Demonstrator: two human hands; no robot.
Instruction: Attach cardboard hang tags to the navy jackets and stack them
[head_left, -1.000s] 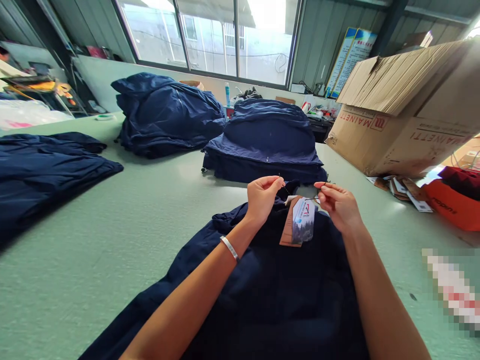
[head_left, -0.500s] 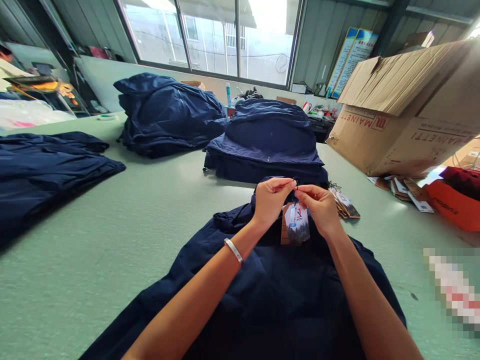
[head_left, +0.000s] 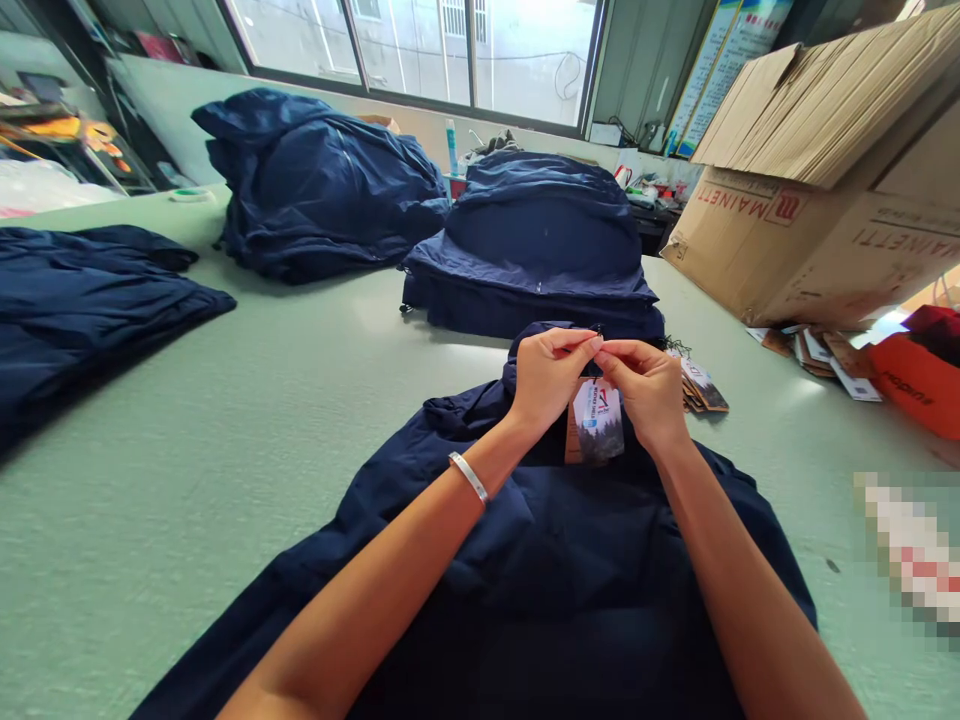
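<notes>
A dark navy jacket (head_left: 570, 560) lies spread in front of me, its collar end away from me. Above the collar my left hand (head_left: 551, 375) and my right hand (head_left: 645, 385) meet, thumbs and forefingers pinched on a thin black tag string (head_left: 599, 331). Most of the string is hidden by the fingertips. Below them hangs a pair of hang tags (head_left: 598, 422), a white printed one with a forest picture over a brown one. My left wrist wears a silver bangle.
Further navy garments lie in a folded stack (head_left: 536, 240), a heap (head_left: 315, 190) and at left (head_left: 90, 310). More hang tags (head_left: 703, 388) lie right of the collar. At right stand a cardboard box (head_left: 810, 230) and an orange bag (head_left: 919, 385) on the green table (head_left: 285, 430).
The view has tilted down slightly, so things sit higher in the picture. My fingertips have come closer together on the string, and less of it shows between them.
</notes>
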